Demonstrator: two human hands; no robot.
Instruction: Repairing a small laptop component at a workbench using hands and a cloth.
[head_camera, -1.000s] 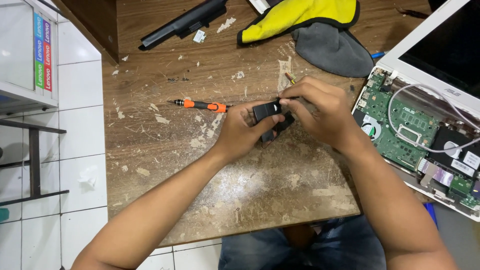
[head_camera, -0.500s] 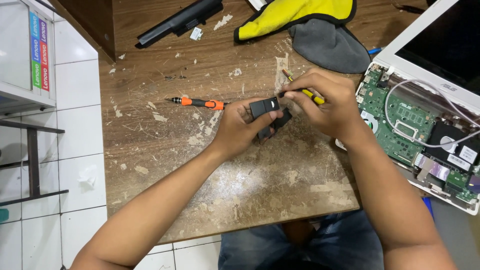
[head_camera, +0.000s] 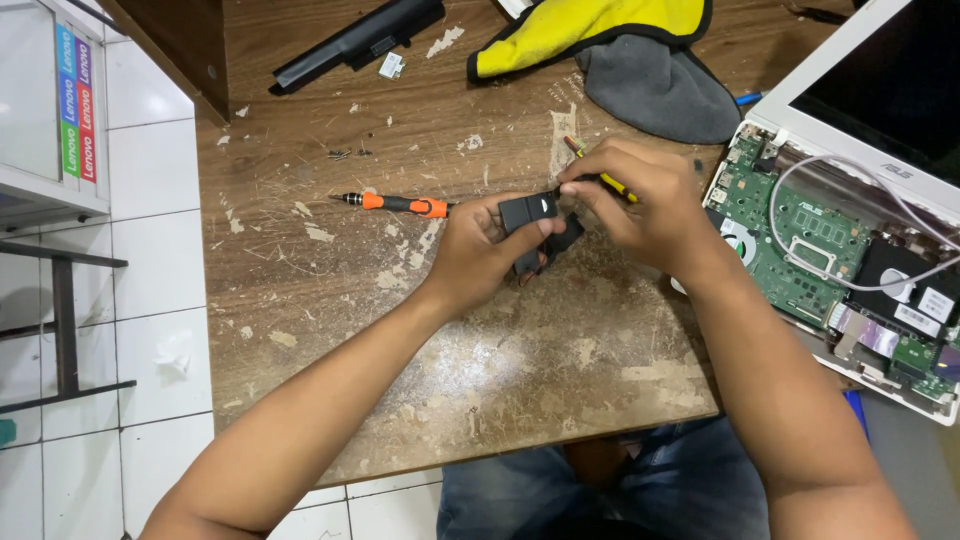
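black part (head_camera: 527, 213) – half hidden | left hand (head_camera: 478, 250) grips | right hand (head_camera: 645, 205) covers

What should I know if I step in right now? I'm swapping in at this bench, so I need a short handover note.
Left hand: grips a small black part above the worn wooden table.
Right hand: holds a yellow-handled tool with its tip at the part.
Nearby: orange screwdriver lies on the table to the left; opened laptop, board exposed, to the right; black battery bar at the far edge.
Done: laptop is open.
Left: part remains in hand, off the laptop.
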